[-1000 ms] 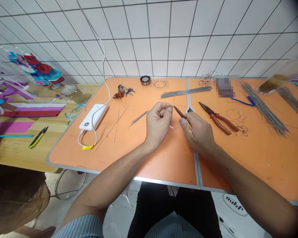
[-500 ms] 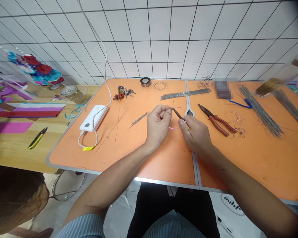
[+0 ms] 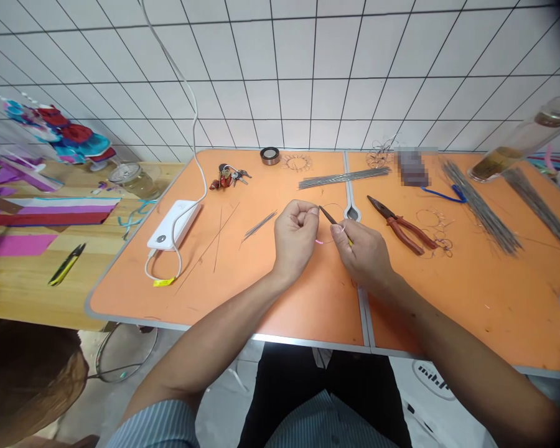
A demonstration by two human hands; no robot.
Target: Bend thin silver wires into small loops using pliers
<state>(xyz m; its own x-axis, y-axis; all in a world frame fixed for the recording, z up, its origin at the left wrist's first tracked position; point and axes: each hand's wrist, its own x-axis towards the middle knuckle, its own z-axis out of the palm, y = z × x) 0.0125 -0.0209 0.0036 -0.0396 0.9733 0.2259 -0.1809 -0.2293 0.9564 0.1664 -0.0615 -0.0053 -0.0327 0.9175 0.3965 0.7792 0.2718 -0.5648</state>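
While the left hand (image 3: 295, 239) keeps its thumb and forefinger pinched together on a pink-marked wire loop (image 3: 319, 241), the right hand (image 3: 366, 249) is closed around a dark pointed tool (image 3: 327, 215) with a yellow handle, its tip reaching the left fingertips. Whether that tip grips the wire is too small to tell. The loop spans the gap between the two hands, above the orange bench (image 3: 308, 317), just left of its grey seam and about midway between the near and far edges.

Left of the left hand lie a few thin rods (image 3: 260, 225); farther toward the bench's left edge sits a white power bank (image 3: 173, 225) with a cable. Along the far edge are a bunch of keys (image 3: 236, 178), a roll of tape (image 3: 270, 156) and a wire bundle (image 3: 344, 178) lying across the seam. Right of the seam, red-handled pliers (image 3: 399, 224) lie near some wire coils (image 3: 432, 218), and a thicker grey bundle (image 3: 483, 208) slants from the far edge toward the right.
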